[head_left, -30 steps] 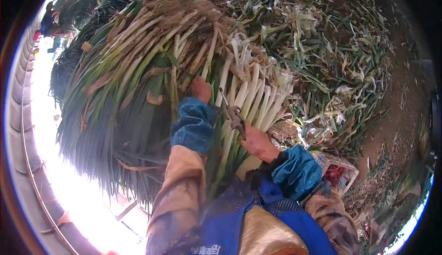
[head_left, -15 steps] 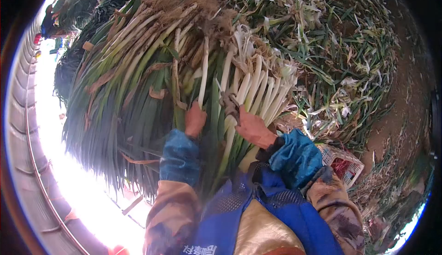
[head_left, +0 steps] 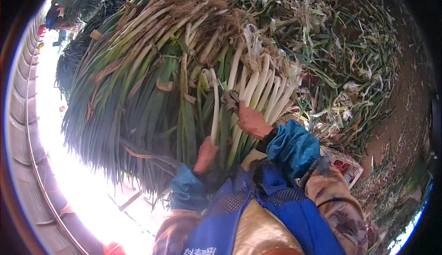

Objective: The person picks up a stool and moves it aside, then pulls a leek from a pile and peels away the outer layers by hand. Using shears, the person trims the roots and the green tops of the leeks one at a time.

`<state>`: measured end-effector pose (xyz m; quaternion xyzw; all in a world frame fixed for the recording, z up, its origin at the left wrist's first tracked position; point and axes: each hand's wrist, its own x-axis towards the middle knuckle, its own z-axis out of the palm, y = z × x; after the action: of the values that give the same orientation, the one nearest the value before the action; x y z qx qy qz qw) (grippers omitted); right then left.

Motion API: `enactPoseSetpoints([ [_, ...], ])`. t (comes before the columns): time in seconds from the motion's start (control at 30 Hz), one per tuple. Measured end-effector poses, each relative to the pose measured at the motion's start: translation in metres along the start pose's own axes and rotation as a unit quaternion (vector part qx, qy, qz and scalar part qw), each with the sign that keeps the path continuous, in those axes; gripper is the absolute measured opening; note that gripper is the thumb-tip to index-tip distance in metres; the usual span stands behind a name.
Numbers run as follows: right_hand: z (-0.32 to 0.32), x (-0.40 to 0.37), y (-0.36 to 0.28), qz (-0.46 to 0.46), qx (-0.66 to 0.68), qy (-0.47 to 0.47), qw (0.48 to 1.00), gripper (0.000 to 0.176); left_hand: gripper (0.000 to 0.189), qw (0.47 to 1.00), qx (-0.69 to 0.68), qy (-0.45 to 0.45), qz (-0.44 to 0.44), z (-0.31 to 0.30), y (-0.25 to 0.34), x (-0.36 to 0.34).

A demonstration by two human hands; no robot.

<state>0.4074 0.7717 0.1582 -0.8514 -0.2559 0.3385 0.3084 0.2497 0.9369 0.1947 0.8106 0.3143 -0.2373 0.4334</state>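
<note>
My left hand (head_left: 206,154) is closed round the pale stalk of a long green onion (head_left: 215,105), held with its white end pointing up and away from me. To the right of it, my right hand (head_left: 254,121) grips what looks like a small knife (head_left: 230,102). Brownish matter covers much of that knife, and its thin tip points up near the held stalk. Beside and beyond my right hand lies a row of white-stemmed green onions (head_left: 262,87). Left of my left hand spreads a big heap of untrimmed green onions (head_left: 138,84) with dirty roots.
Loose leaves and peelings (head_left: 331,66) cover the ground at the right. A white plastic basket (head_left: 352,170) with red things inside stands by my right elbow. More green onions (head_left: 73,70) are piled at the far left, near a person (head_left: 55,13).
My left hand has drawn the green onion down toward me, so its top end now lies beside the knife tip. My right hand has barely moved.
</note>
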Motion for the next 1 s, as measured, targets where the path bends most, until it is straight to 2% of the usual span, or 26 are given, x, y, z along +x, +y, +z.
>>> enactPoseSetpoints([
  [0.13,0.008,-0.024,-0.005,0.010,0.007,-0.021,1.000,0.031,0.037,0.999,-0.022,0.028,0.022,-0.006,0.022,-0.014],
  [0.23,0.008,-0.026,-0.006,-0.017,0.005,-0.007,1.000,0.029,0.037,0.999,-0.029,0.001,0.037,-0.006,0.015,-0.011],
  [0.33,0.007,0.005,-0.009,0.010,-0.005,0.014,1.000,0.029,0.037,0.999,-0.021,-0.002,0.026,0.000,-0.001,-0.005],
  [0.43,0.003,0.030,-0.002,-0.032,-0.020,0.035,0.999,0.029,0.033,0.999,0.004,0.005,0.051,-0.010,0.020,-0.015],
  [0.53,-0.018,0.017,-0.011,-0.008,0.037,0.017,0.999,0.030,0.029,0.997,0.059,0.047,0.010,-0.019,0.043,-0.020],
  [0.63,-0.036,-0.021,-0.013,0.036,0.051,-0.010,0.998,0.040,0.025,0.997,0.050,0.048,0.035,-0.024,0.067,-0.005],
  [0.73,-0.039,-0.063,0.002,0.046,0.082,-0.015,0.995,0.051,0.025,0.987,0.155,0.017,-0.025,0.000,0.074,0.026],
  [0.77,-0.039,-0.075,0.002,0.044,0.069,0.006,0.997,0.048,0.023,0.974,0.225,0.025,-0.021,0.017,0.066,0.032],
  [0.83,-0.039,-0.095,0.000,0.044,0.049,0.042,0.997,0.041,0.021,0.969,0.248,-0.001,-0.011,0.041,0.053,0.018],
  [0.93,-0.031,-0.091,0.001,0.017,0.058,0.037,0.997,0.043,0.019,0.959,0.284,-0.005,0.026,0.049,0.048,-0.002],
  [1.0,-0.014,-0.060,0.026,0.086,0.033,0.001,0.996,0.045,0.019,0.955,0.295,-0.010,0.038,0.053,0.047,-0.011],
])
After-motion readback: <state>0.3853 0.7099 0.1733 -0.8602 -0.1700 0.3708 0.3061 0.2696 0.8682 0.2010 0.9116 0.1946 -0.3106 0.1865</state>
